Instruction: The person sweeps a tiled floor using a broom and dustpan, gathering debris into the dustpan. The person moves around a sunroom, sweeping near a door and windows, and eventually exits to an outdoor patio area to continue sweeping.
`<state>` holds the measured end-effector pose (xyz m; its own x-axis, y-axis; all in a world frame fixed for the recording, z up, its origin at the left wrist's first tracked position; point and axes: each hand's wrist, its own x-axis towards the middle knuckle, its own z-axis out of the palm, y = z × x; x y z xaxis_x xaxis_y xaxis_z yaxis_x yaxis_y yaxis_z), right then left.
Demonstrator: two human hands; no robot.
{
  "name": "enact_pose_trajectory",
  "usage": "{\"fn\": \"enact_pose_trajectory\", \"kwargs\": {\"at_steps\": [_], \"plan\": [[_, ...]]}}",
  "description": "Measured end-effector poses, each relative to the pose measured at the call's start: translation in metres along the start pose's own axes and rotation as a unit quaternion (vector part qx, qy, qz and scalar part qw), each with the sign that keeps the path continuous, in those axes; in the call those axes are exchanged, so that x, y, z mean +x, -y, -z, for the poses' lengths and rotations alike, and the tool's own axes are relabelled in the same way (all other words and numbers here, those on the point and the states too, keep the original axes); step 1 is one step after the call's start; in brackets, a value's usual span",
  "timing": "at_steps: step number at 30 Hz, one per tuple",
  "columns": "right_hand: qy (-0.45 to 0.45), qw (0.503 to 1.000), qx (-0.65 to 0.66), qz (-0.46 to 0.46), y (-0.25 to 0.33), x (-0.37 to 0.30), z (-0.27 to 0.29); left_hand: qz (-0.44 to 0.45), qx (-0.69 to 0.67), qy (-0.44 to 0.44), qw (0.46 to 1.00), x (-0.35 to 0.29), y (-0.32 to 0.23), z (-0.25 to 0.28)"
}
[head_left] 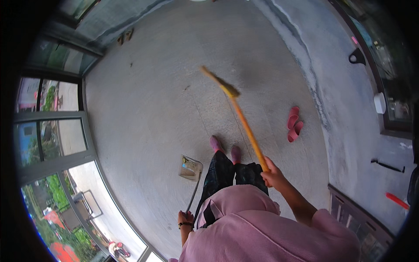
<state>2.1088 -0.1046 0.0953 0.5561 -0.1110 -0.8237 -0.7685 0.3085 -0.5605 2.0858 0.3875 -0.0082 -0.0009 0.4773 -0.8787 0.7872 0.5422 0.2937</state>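
My right hand is wrapped round the orange handle of a broom. The broom's yellow-brown head is out ahead of my feet, a little blurred; whether its bristles touch the floor I cannot tell. Down at my left side, my left hand grips the thin grey handle of a dustpan. That pan is pale, sits by my left leg, and has some small yellowish and light-blue bits in it. A small dark scrap lies on the concrete left of the broom head.
A pair of pink slippers lies on the floor to the right, near the wall. Brown shoes stand at the far left. Glass doors line the left side. A dark cabinet stands at the lower right.
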Motion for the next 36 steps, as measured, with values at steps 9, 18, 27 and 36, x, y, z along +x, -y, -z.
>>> {"fn": "enact_pose_trajectory", "kwargs": {"at_steps": [9,18,27,36], "plan": [[-0.188,0.929,0.317,-0.008,0.000,0.112,0.072,-0.035,0.080,0.035,0.996,0.054,-0.081,-0.059],[-0.031,0.963,0.256,-0.075,0.058,0.307,-0.116,-0.061,0.129,0.071,0.987,0.072,-0.158,-0.056],[0.300,0.890,0.284,-0.194,0.139,0.308,-0.224,-0.046,0.059,0.028,0.997,0.049,-0.183,-0.083],[0.115,0.946,0.296,-0.060,0.151,0.143,-0.043,-0.025,0.095,0.047,0.994,0.095,-0.203,-0.147]]}}
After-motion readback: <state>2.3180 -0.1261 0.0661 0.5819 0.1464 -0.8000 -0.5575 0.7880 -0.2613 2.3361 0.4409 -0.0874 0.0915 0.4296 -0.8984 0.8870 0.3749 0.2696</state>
